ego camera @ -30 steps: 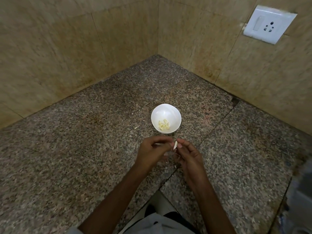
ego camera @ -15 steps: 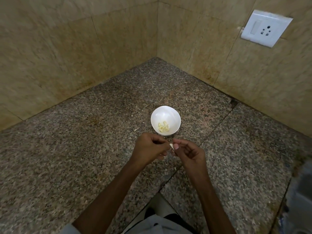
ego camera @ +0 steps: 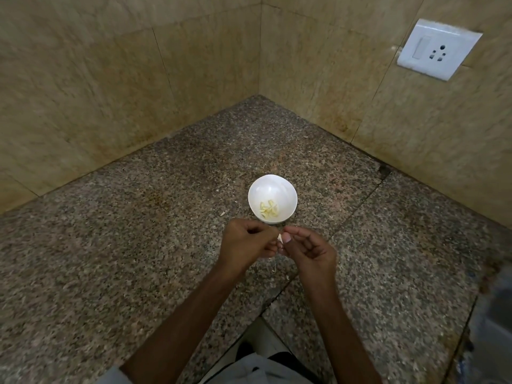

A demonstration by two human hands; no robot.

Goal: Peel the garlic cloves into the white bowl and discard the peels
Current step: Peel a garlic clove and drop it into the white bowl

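The left hand [ego camera: 246,243] and the right hand [ego camera: 311,252] meet close to the near edge of the white bowl [ego camera: 273,187]. Both have their fingers curled and pinch one small garlic clove [ego camera: 280,238] between them. The bowl sits on the speckled stone counter [ego camera: 110,245] with a few peeled cloves [ego camera: 268,209] inside, and a tiny bit of peel [ego camera: 222,213] lies just left of it.
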